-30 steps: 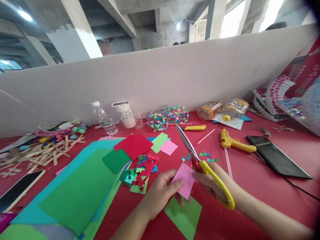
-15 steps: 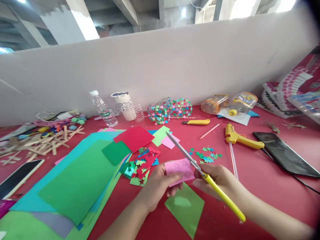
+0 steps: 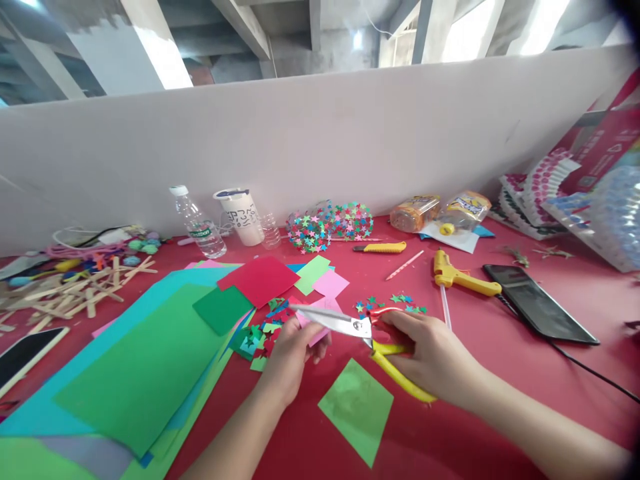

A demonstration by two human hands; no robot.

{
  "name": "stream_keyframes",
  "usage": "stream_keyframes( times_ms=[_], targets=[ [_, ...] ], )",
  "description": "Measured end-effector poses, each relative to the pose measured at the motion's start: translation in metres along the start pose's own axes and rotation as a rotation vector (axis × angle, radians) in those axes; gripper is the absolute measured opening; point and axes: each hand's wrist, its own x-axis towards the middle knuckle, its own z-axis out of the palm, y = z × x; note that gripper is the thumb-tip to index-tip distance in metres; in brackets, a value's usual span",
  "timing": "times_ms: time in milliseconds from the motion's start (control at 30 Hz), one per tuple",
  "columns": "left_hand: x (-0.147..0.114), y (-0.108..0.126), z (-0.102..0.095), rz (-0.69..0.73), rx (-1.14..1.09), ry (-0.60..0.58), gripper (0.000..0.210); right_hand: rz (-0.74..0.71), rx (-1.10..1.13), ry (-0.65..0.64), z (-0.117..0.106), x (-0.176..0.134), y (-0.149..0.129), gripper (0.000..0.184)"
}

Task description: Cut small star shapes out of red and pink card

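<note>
My left hand (image 3: 291, 360) pinches a small piece of pink paper (image 3: 319, 335) above the red table. My right hand (image 3: 430, 347) grips scissors (image 3: 345, 322) by their handles, one red and one yellow. The blades point left and lie across the pink paper; whether they touch it I cannot tell. A light green square of paper (image 3: 356, 410) lies on the table below both hands. Beside my left hand is a heap of cut scraps with star-shaped holes (image 3: 253, 341). Small blue and green stars (image 3: 397, 303) lie behind my right hand.
Coloured sheets (image 3: 140, 367) are stacked at left, near wooden sticks (image 3: 95, 293). A bottle (image 3: 200, 230), a cup (image 3: 243, 217) and star-covered round shapes (image 3: 330, 227) stand along the wall. A yellow knife (image 3: 383, 247), glue gun (image 3: 463, 275) and black tablet (image 3: 540, 303) lie to the right.
My right hand has turned the scissors so the blades now point left over the pink paper, with the handles spread. The pink paper has moved slightly left and up with my left hand.
</note>
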Motion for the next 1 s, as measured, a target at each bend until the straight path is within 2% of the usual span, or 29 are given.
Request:
stream_keyframes(
  times_ms=[67,200,367,467,600,733,867,1000],
  targets=[
    [0.000,0.002,0.001,0.002,0.009,-0.014,0.023,0.050,0.092,-0.032,0.002,0.000,0.000,0.021],
    [-0.002,0.006,0.003,0.008,0.021,-0.092,0.029,0.154,0.288,-0.088,0.000,0.003,-0.003,0.041],
    [-0.006,0.004,0.004,-0.015,0.020,-0.182,0.030,0.177,0.472,-0.204,-0.012,0.007,-0.010,0.046],
    [-0.008,0.004,0.006,0.019,-0.013,-0.174,0.030,0.123,0.473,-0.273,-0.016,0.005,-0.012,0.046],
    [-0.013,0.010,0.006,0.083,-0.083,-0.153,0.025,0.066,0.421,-0.277,-0.013,-0.003,-0.007,0.046],
    [-0.018,0.013,0.006,0.074,0.028,-0.259,0.027,0.109,0.473,-0.275,-0.006,-0.012,-0.004,0.051],
    [-0.024,0.008,0.013,-0.043,0.290,-0.466,0.027,0.205,0.563,-0.208,0.003,-0.018,-0.005,0.041],
    [-0.029,0.005,0.017,-0.073,0.423,-0.539,0.022,0.263,0.568,-0.168,0.013,-0.019,-0.005,0.023]
  ],
)
